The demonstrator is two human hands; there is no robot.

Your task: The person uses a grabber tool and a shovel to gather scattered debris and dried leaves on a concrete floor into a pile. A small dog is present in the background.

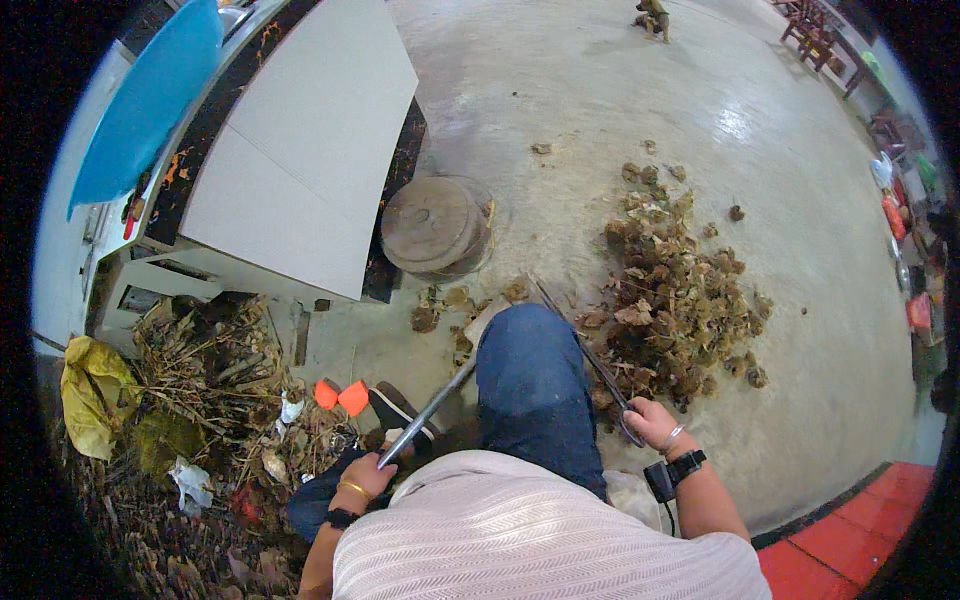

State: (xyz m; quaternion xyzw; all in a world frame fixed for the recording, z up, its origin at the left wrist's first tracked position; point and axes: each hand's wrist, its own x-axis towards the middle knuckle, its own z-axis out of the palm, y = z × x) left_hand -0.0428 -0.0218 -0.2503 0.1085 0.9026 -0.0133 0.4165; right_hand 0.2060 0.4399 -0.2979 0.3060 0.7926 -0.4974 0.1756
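My left hand (pixel 366 477) is closed around the grey metal tube handle (pixel 431 409) of a long tool. A flat, pale blade (pixel 486 321) shows at its far end, partly hidden behind my raised knee (pixel 531 360); it looks like a small shovel. In my right hand (pixel 654 426) is the looped handle of long metal tongs (pixel 600 366), which slant forward past the knee. Their tips rest at or near the concrete floor. Right of the tongs lies a heap of dry brown husks (pixel 675 300), which look like spiny burrs. Smaller husks (pixel 424 319) lie left of the knee.
A round wooden block (pixel 431 225) stands beside a white-topped stove counter (pixel 300 142). Twigs and dry leaves (pixel 210 360) fill the left side, near a yellow sack (pixel 94 394). Orange pieces (pixel 354 397) lie by my shoe (pixel 397 409). A dog (pixel 655 19) sits far ahead.
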